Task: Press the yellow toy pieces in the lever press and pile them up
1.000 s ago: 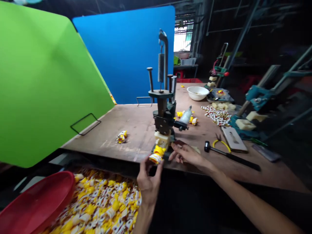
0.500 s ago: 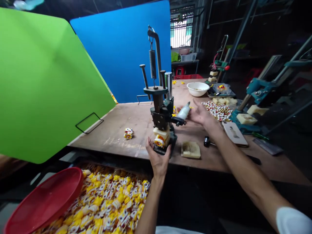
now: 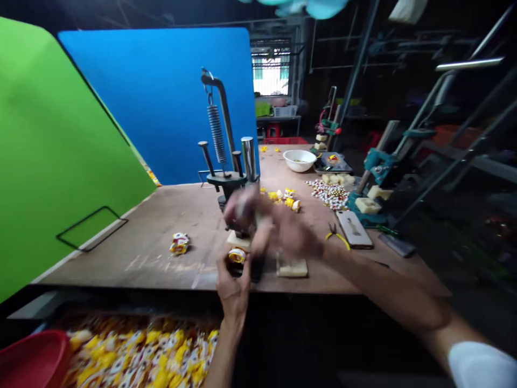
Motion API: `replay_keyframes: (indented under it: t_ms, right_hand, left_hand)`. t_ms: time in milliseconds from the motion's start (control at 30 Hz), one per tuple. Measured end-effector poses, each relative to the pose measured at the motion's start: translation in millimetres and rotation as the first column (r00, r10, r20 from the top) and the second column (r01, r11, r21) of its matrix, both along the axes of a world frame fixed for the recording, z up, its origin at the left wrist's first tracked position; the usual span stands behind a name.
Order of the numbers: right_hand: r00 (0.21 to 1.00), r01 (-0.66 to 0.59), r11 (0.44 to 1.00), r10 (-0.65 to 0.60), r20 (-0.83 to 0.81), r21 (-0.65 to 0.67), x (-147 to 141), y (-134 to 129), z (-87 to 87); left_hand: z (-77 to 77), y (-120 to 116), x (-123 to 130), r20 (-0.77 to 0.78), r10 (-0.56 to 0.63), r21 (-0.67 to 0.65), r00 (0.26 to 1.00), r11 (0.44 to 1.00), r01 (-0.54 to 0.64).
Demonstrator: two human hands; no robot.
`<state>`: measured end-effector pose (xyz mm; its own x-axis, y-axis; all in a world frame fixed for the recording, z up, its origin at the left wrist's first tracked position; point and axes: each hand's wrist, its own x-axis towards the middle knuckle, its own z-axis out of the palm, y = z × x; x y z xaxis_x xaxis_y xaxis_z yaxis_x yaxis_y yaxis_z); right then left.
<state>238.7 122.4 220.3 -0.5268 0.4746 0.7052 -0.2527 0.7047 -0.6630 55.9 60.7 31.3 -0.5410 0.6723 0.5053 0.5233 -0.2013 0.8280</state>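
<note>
My left hand (image 3: pixel 232 285) rises from below the bench edge, its fingers at a yellow-and-white wrapped piece (image 3: pixel 237 256) seated low on a dark metal spring-loaded hand press (image 3: pixel 216 134). Motion blur crosses my right hand (image 3: pixel 274 226), which passes in front of the press and hides its middle. A cream mould block (image 3: pixel 238 241) sits behind the wrapped piece. A second cream block (image 3: pixel 291 268) lies on the wooden bench (image 3: pixel 153 258) to the right of my hands. Another wrapped piece (image 3: pixel 180 243) lies on the bench to the left.
A bin of wrapped pieces (image 3: pixel 137 350) and a red basin (image 3: pixel 34 358) sit below the bench front. Farther back are a white bowl (image 3: pixel 299 160), a heap of beads (image 3: pixel 327 194), pliers (image 3: pixel 335 231), a phone (image 3: pixel 353 229) and a teal press (image 3: pixel 375 161). Green (image 3: pixel 60 151) and blue (image 3: pixel 153 97) panels stand left.
My right hand has swung left from beyond the press to in front of it. The view has turned left. My left hand stays by the wrapped piece.
</note>
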Motion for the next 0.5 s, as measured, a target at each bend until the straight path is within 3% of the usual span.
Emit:
replay_keyframes:
  t_ms: [67, 100, 133, 167, 233, 300, 367, 433, 500]
  right_hand:
    - [0.972, 0.209, 0.967, -0.222, -0.077, -0.144, 22.9, 58.7, 5.3]
    - [0.927, 0.363, 0.898, -0.375, -0.002, -0.248, 35.1, 85.8, -2.2]
    - [0.840, 0.541, 0.782, -0.521, 0.150, -0.310, 46.3, 109.3, -16.5]
    - [0.729, 0.684, 0.675, -0.615, 0.300, -0.277, 56.1, 128.3, -36.1]
    - [0.625, 0.775, 0.596, -0.673, 0.395, -0.209, 70.1, 152.5, -81.3]
    - [0.596, 0.789, 0.598, -0.685, 0.419, -0.144, 78.6, 160.6, -118.8]
    - [0.593, 0.777, 0.622, -0.671, 0.444, -0.098, 85.3, 155.7, -139.4]
    - [0.604, 0.753, 0.655, -0.646, 0.466, -0.068, 93.1, 140.0, -145.4]
    - [0.601, 0.750, 0.660, -0.654, 0.459, -0.042, 100.4, 114.0, -145.0]
  left_hand:
    - [15.0, -4.1, 0.9, -0.072, 0.026, 0.022, 0.997, 0.999, -0.024]
    - [21.6, -8.7, -0.4, -0.106, 0.032, 0.020, 0.994, 0.999, -0.030]
    - [26.7, -14.6, -4.1, -0.120, 0.032, 0.001, 0.992, 0.999, -0.032]
    - [29.5, -20.9, -11.0, -0.106, 0.033, -0.036, 0.994, 0.999, -0.037]
    - [28.3, -30.7, -35.8, -0.026, 0.101, -0.129, 0.994, 0.986, -0.104]
    - [21.2, -30.5, -73.3, -0.008, 0.263, -0.171, 0.965, 0.950, -0.261]
    - [13.8, -19.7, -114.4, -0.126, 0.334, -0.128, 0.934, 0.928, -0.349]
    - [9.6, -7.3, -144.8, -0.294, 0.276, -0.066, 0.915, 0.949, -0.308]
    - [8.5, -4.9, -151.6, -0.366, 0.288, -0.002, 0.885, 0.951, -0.310]
